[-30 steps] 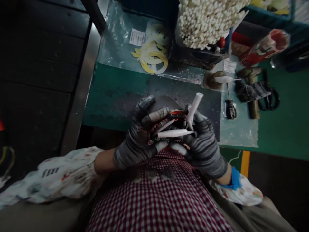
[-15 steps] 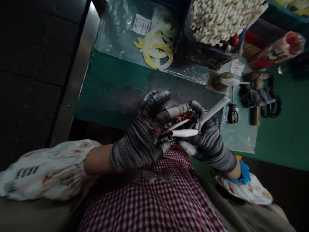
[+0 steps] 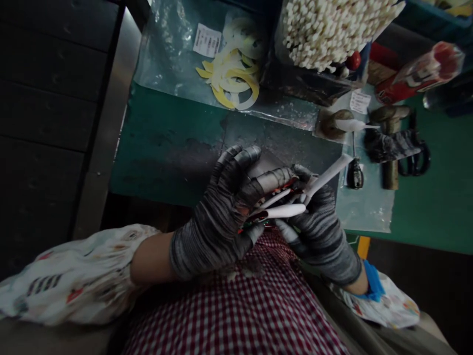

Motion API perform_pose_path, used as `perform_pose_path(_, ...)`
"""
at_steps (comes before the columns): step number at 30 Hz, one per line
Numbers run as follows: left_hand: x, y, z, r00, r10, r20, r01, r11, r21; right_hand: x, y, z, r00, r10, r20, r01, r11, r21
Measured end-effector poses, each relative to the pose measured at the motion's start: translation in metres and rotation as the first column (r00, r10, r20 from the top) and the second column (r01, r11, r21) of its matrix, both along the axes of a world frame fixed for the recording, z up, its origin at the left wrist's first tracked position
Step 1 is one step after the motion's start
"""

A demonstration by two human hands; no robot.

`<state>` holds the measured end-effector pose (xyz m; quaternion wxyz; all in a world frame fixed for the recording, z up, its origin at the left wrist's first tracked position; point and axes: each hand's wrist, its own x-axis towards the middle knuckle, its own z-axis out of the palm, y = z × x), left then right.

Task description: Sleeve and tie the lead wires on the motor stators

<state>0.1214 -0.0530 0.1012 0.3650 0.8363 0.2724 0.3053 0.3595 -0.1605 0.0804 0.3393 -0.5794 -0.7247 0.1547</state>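
Note:
My left hand (image 3: 218, 217) and my right hand (image 3: 318, 227) wear grey striped gloves with taped fingertips. Together they grip a small bundle of red and green pieces (image 3: 268, 207), mostly hidden by my fingers. White tapered tubes stick out of it: a fat one (image 3: 284, 211) points toward my right hand, and a long one (image 3: 327, 173) angles up to the right. A thinner white strip (image 3: 271, 198) lies between them. Both hands are above my lap, over the table's near edge.
A green table (image 3: 166, 162) lies ahead. On it are a plastic sheet (image 3: 166, 59) with yellow and white rings (image 3: 231, 74), a mass of white sticks (image 3: 325, 29), black scissors (image 3: 416, 160), a small black tool (image 3: 354, 173) and a red-and-white can (image 3: 421, 69).
The long white tube has tilted from nearly upright toward the right. The fat tube has swung slightly. The whole scene has shifted slightly with my head.

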Motion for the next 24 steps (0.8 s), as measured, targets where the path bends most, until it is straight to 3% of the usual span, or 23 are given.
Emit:
perform_pose_path(4, 0.002, -0.002, 0.001, 0.999, 0.021, 0.028, -0.021, 1.0, -0.009, -0.002, 0.002, 0.002, 0.984, -0.084, -0.158, 0.058, 0.984, -0.166)
perform_pose_path(7, 0.003, 0.0, 0.001, 0.998, 0.042, 0.043, -0.041, 0.999, -0.016, -0.012, 0.006, -0.001, 0.917, -0.264, -0.298, 0.165, 0.933, -0.321)
perform_pose_path(10, 0.0, 0.005, -0.001, 0.999, 0.025, 0.036, -0.024, 1.0, -0.019, -0.022, 0.011, -0.009, 0.855, -0.388, -0.344, 0.265, 0.897, -0.353)
perform_pose_path(12, -0.002, 0.008, -0.003, 0.999, 0.014, 0.036, -0.013, 1.0, -0.016, -0.024, 0.012, -0.011, 0.886, -0.301, -0.352, 0.212, 0.94, -0.268)
perform_pose_path(14, -0.004, 0.01, -0.004, 0.999, 0.012, 0.036, -0.011, 1.0, -0.016, -0.018, 0.012, -0.005, 0.943, -0.106, -0.316, 0.067, 0.989, -0.131)
perform_pose_path(16, -0.005, 0.011, -0.005, 0.999, 0.009, 0.037, -0.008, 1.0, -0.029, -0.002, 0.009, 0.007, 0.965, 0.031, -0.259, -0.043, 0.998, -0.039)
perform_pose_path(17, -0.006, 0.011, -0.005, 0.999, 0.007, 0.039, -0.005, 0.999, -0.039, 0.009, 0.008, 0.015, 0.971, 0.027, -0.239, -0.031, 0.999, -0.016)
perform_pose_path(19, -0.008, 0.009, -0.005, 0.999, 0.003, 0.049, 0.0, 0.998, -0.068, 0.037, 0.005, 0.026, 0.977, -0.133, -0.167, 0.136, 0.991, 0.008)
perform_pose_path(21, -0.01, 0.008, -0.006, 0.999, 0.01, 0.051, -0.005, 0.996, -0.088, 0.07, 0.006, 0.027, 0.928, -0.372, -0.008, 0.372, 0.927, 0.057)
perform_pose_path(24, -0.013, 0.009, -0.008, 0.999, 0.02, 0.041, -0.016, 0.995, -0.097, 0.114, 0.012, 0.002, 0.819, -0.498, 0.286, 0.504, 0.862, 0.056)
